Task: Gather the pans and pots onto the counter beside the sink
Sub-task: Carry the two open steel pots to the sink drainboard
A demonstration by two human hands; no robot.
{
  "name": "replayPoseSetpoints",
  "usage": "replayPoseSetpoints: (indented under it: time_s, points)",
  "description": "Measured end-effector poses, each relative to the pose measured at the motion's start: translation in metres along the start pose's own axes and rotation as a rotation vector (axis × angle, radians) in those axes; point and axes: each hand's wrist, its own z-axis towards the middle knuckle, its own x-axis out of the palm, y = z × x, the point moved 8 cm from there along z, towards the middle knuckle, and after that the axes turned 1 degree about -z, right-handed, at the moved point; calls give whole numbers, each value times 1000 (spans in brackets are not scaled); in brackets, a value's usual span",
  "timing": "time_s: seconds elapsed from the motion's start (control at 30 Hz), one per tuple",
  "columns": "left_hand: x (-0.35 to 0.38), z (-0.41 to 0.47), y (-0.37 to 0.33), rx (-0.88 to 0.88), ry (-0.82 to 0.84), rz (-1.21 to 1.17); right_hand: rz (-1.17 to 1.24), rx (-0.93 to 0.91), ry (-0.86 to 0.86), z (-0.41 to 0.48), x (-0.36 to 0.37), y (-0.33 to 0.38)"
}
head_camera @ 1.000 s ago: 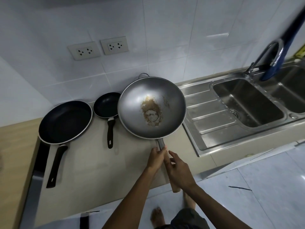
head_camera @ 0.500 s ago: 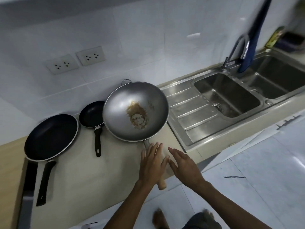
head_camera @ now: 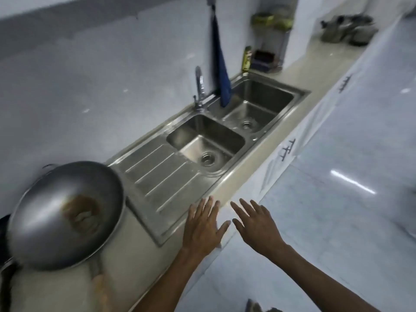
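A grey metal wok (head_camera: 65, 212) with a brown burnt patch sits on the beige counter (head_camera: 139, 262) just left of the sink's drainboard (head_camera: 162, 183), its wooden handle end (head_camera: 101, 287) pointing toward me. A black pan's edge (head_camera: 3, 226) shows at the far left. My left hand (head_camera: 203, 226) hovers with fingers spread over the counter's front edge, right of the wok. My right hand (head_camera: 256, 224) is beside it, fingers apart, over the floor. Both hands hold nothing. More pots (head_camera: 349, 29) stand blurred on the far counter.
A steel double sink (head_camera: 227, 131) with a tap (head_camera: 199, 86) fills the middle. A blue cloth (head_camera: 221, 70) hangs over the far basin. A bottle (head_camera: 247, 58) and a rack (head_camera: 267, 55) stand behind the sink. White cabinets (head_camera: 286, 152) and tiled floor (head_camera: 337, 221) lie to the right.
Both hands let go of the wok handle and moved right, fingers spread. My view swung right, so the two black pans slid out of frame and the whole sink came in.
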Motion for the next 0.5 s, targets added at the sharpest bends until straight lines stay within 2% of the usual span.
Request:
replayPoseSetpoints:
  time_s: [0.27,0.5]
  points:
    - [3,161,-182,240,-8,-55,-89,267,-42,6,-74,-214]
    - [4,311,-312,392,-33,-40,-100,474,-111,47,-132,-378]
